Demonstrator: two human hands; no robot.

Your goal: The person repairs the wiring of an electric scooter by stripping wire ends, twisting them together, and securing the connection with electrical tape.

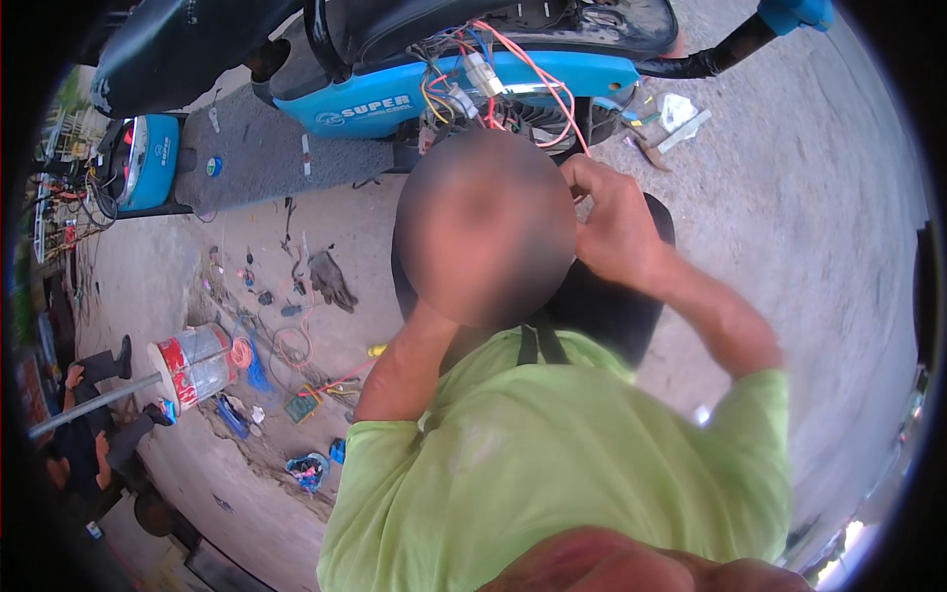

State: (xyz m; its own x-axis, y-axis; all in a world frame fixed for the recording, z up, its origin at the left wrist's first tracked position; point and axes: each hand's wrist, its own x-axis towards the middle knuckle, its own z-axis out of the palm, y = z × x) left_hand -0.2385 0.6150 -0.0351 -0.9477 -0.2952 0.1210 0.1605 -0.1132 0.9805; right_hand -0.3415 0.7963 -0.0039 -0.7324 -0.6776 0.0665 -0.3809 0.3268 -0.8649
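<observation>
Your right hand [619, 225] is sitting by the orange wire [541, 71], upper centre; can't tell either grip, left hand [469, 252] being blurred. Tugging could be straining the white connector [481, 74].

White lettering [375, 107] on blue scooter panel [390, 84]
</observation>
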